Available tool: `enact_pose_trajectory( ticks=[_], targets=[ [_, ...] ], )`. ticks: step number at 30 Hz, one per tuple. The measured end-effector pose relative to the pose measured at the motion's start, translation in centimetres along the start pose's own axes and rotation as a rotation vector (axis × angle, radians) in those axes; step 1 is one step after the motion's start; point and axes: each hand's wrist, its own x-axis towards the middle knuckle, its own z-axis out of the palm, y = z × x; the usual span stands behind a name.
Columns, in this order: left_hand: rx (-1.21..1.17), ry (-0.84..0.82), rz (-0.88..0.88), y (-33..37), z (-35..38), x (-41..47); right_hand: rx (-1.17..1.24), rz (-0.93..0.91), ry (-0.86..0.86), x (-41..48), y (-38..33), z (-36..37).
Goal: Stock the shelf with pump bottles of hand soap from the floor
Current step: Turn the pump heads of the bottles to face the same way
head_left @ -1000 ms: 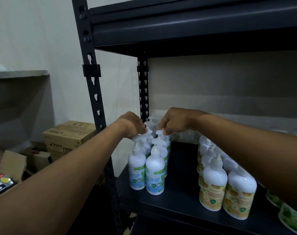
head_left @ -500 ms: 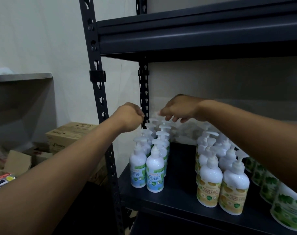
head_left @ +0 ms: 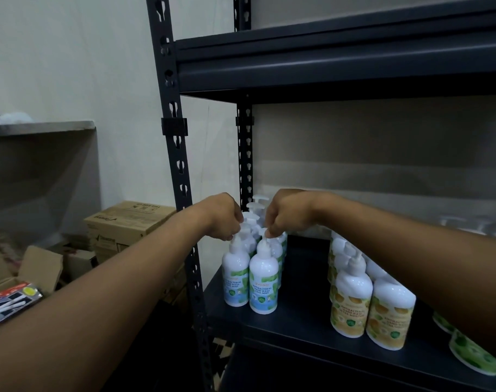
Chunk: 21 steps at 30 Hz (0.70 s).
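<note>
Pinching pump bottles point(head_left: 263, 281), hands point(head_left: 222, 216) point(head_left: 288, 213), dark metal shelf point(head_left: 297, 323), cardboard boxes point(head_left: 128, 219) beside

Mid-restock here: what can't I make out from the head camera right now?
Head view only:
- Mint bottles: the count behind the front pair is hidden by the left hand and right hand, which grip the front pumps.
- Yellow-label bottles: rear rows covered by the right forearm.
- Green-label bottles: cut off by the right edge.
- Far-right rear pumps: too blurred to count.

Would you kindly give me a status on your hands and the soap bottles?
Left hand pinches front-left mint bottle by the pump. Right hand pinches front-right mint bottle likewise. Both upright on shelf. Nothing blocking.
</note>
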Motion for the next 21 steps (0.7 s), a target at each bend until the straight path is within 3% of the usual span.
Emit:
enact_pose_trajectory(
  ticks=[21],
  targets=[
    [0.096,-0.019,0.039,0.06,-0.21,0.53,-0.021,0.009,0.049,-0.05,-0.18,0.59]
  ],
)
